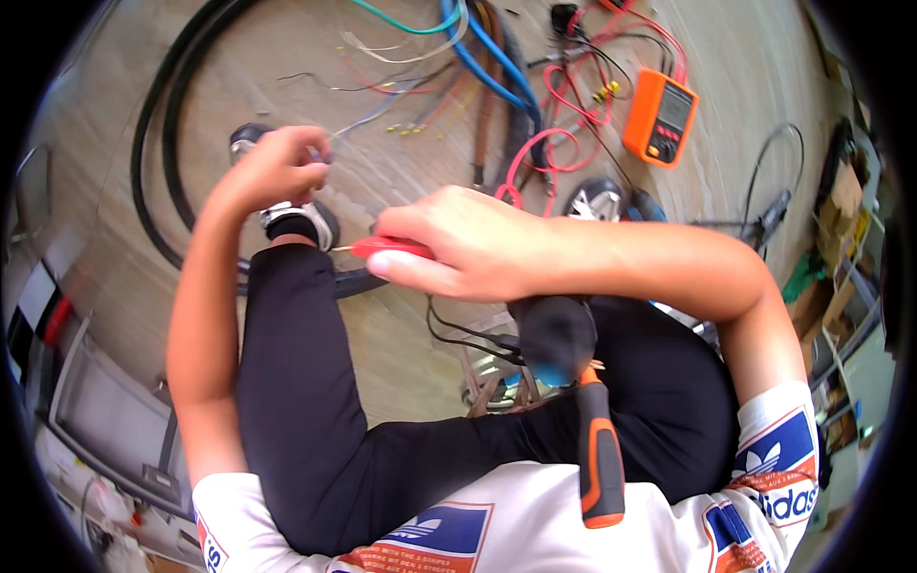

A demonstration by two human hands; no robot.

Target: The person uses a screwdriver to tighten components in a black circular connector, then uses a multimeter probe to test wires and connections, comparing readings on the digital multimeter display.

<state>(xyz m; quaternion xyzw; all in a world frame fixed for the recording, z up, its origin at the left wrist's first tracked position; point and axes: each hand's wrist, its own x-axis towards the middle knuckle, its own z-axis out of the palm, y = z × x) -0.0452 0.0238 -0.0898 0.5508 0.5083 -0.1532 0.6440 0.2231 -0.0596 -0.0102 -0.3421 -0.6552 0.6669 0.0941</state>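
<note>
My right hand [468, 244] reaches across the middle, closed round a red test probe [392, 249]. Its thin metal tip points left, toward my left leg. Farther left, my left hand [272, 172] is raised above my shoe, its fingers pinched together. A thin blue-white wire [368, 120] runs from the floor to those fingertips, and its end is hidden there. The probe tip and the left fingers are apart. On the floor at the far right lies an orange multimeter [661, 116], with red and black leads beside it.
Thick black cable [145, 143] loops at the left. Blue cables [492, 59] and loose thin wires with yellow ends [406, 129] lie at the far middle. An orange-black tool handle [600, 458] and a blurred black round object [557, 334] are over my lap. Shelving [845, 315] stands right.
</note>
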